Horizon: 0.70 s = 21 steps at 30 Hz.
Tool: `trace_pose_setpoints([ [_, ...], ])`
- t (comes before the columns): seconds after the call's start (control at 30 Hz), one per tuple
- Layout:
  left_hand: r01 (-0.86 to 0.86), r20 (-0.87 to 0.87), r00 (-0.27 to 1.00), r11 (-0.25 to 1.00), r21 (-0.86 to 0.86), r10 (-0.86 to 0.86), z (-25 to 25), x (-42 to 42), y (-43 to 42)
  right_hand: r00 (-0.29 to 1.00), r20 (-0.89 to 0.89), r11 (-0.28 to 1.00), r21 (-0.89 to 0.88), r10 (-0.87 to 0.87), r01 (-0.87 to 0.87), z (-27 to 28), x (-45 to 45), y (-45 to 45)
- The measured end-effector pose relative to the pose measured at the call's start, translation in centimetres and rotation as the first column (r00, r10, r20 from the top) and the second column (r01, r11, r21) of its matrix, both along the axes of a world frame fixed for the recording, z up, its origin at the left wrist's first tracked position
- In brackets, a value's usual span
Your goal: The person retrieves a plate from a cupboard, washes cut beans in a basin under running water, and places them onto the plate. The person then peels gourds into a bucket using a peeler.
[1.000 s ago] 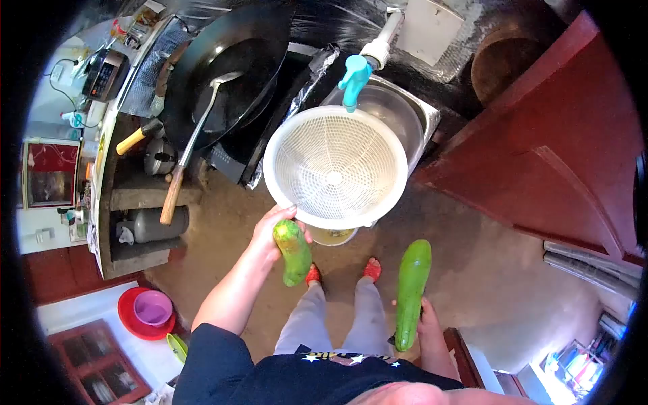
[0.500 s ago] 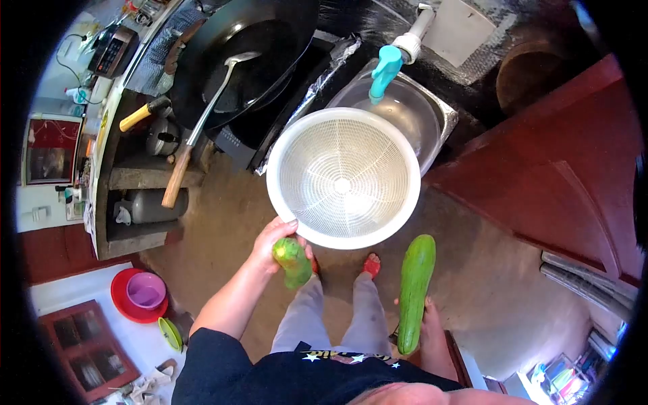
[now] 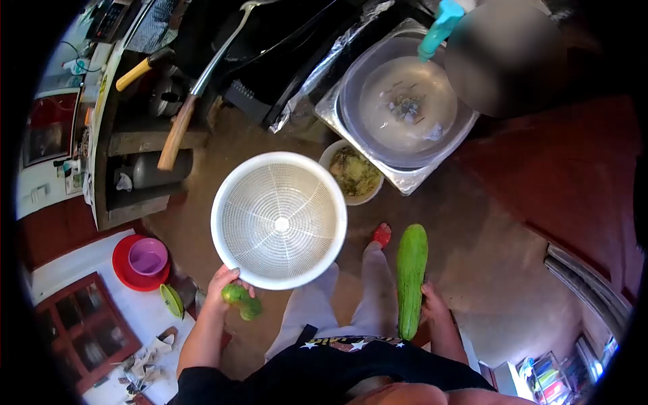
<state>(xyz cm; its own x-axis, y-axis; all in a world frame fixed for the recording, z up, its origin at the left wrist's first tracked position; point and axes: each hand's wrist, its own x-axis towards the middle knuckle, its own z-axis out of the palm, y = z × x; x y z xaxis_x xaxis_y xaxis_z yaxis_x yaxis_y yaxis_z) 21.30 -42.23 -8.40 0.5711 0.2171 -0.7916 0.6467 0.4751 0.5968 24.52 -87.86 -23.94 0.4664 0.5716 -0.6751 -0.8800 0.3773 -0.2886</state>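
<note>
A white plastic colander (image 3: 226,202) hangs in front of my body, with its hollow side up. My left hand (image 3: 217,287) grips its near rim, thumb on top, and also holds a short, bent green gourd (image 3: 241,302) below the rim. In my right hand (image 3: 433,302) is a long, thick green gourd (image 3: 412,277), nearly upright in view; the fingers around it are partly hidden.
Ahead is a sink with a metal rim (image 3: 408,181), holding a basin of cloudy water (image 3: 405,101) under a turquoise tap (image 3: 440,30). A bowl of peelings (image 3: 354,175) stands below it. A wooden-handled spatula (image 3: 179,131) juts out on the left; a dark red panel (image 3: 560,169) is right.
The colander has moved away from the sink, left and closer to my body, with the short gourd. The basin and peelings bowl now show. My right hand still holds the long gourd.
</note>
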Motion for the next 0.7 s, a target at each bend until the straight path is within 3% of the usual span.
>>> trace_pose_setpoints([
  [0.2,-0.162,-0.222,0.959,0.983,0.082,0.176,-12.8,-4.2,5.6,0.988,-0.15,0.987,-0.15,0.036,-0.059,-5.5,-3.8,2.4],
  [0.33,-0.235,-0.215,0.941,0.962,0.137,0.26,-24.5,-4.4,8.2,0.985,-0.153,0.98,-0.169,0.08,-0.106,-7.5,-5.4,5.7],
  [0.4,-0.251,-0.165,0.954,0.968,0.009,0.249,-30.9,-4.9,10.4,0.969,-0.199,0.958,-0.214,0.149,-0.192,-8.7,-6.7,6.7],
  [0.5,-0.366,-0.152,0.915,0.927,0.076,0.374,-37.1,-2.9,11.3,0.947,-0.256,0.927,-0.268,0.193,-0.261,-10.4,-8.4,9.4],
  [0.57,-0.426,-0.033,0.905,0.903,-0.059,0.425,-41.6,-2.9,12.6,0.935,-0.29,0.902,-0.315,0.204,-0.294,-12.3,-10.1,10.9],
  [0.7,-0.495,-0.113,0.868,0.862,-0.11,0.484,-46.7,-3.9,12.9,0.927,-0.314,0.89,-0.333,0.206,-0.311,-15.1,-11.3,16.7],
])
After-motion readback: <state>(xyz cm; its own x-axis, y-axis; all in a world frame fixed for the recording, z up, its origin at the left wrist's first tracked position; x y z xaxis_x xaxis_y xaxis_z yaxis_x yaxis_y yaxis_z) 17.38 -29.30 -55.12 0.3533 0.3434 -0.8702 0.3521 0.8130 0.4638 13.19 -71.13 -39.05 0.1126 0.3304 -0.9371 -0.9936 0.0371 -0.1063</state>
